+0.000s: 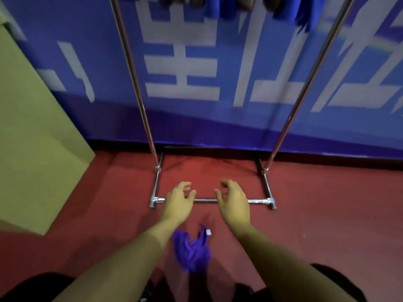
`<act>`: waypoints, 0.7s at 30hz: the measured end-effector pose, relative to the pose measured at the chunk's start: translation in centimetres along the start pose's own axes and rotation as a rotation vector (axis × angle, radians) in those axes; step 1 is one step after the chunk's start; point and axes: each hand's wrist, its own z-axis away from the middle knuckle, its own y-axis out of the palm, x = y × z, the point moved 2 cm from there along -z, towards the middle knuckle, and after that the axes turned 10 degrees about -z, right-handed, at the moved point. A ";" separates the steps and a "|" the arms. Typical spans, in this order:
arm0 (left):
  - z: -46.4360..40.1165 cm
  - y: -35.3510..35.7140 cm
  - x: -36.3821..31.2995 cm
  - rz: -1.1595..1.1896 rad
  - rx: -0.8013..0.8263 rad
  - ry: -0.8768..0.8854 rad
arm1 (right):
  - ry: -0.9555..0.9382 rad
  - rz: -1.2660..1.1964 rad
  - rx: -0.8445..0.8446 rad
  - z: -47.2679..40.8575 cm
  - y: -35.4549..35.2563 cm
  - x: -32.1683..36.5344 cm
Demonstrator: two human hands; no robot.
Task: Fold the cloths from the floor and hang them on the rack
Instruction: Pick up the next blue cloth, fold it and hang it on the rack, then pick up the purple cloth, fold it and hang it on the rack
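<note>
Reaching out with both hands empty: left hand [178, 199] and right hand [234, 200] have loosely spread fingers, no grip yet. Purple cloth [192, 250] lies crumpled on the red floor [327, 214], nearer than the hands, before the rack [265, 201]. Suggest dropping back, pinching two corners, shaking flat before folding.

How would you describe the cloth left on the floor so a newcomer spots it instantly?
Start at the metal rack standing on the red floor before the blue banner. Come toward the camera from its front base bar, between the left hand and right hand, both empty. The crumpled purple cloth lies there, the only loose fabric on the floor, with a small white tag.
</note>
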 end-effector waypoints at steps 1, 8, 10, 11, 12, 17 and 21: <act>0.0 1.1 1.9 -0.001 0.036 -0.016 | 0.041 0.027 0.037 0.4 1.2 -1.3; -0.1 7.7 13.2 -0.122 0.228 -0.209 | 0.274 0.198 0.314 1.6 8.3 -10.7; -0.4 9.8 16.1 -0.116 0.253 -0.315 | 0.338 0.218 0.344 1.6 9.9 -12.9; -0.7 11.3 17.9 -0.102 0.273 -0.364 | 0.377 0.223 0.350 1.6 10.8 -14.2; -0.6 12.0 18.8 -0.093 0.290 -0.406 | 0.414 0.227 0.356 1.8 11.3 -14.9; -0.8 17.4 23.9 0.010 0.348 -0.611 | 0.625 0.218 0.494 3.1 15.4 -19.3; -1.1 20.5 25.9 0.138 0.371 -0.694 | 0.773 0.190 0.507 4.8 18.3 -21.9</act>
